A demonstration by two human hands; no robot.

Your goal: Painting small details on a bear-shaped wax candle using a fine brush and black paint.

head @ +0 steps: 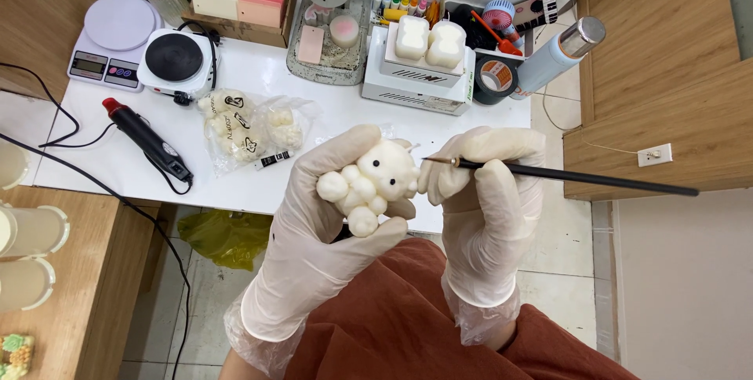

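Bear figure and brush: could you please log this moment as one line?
left hand: holds bear figure | right hand: holds brush | tip at bear's face

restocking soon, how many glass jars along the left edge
3 jars, stacked down the left edge on the wooden shelf: top, middle, bottom. All are cut off by the frame, so more may sit out of view.

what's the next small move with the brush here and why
Probably ease the thin black paintbrush in the gloved right hand a little leftward to touch the face of the cream-white bear-shaped wax figure that the gloved left hand holds. Its tip sits just beside the head, apparently not touching, and two black dots already mark the face.
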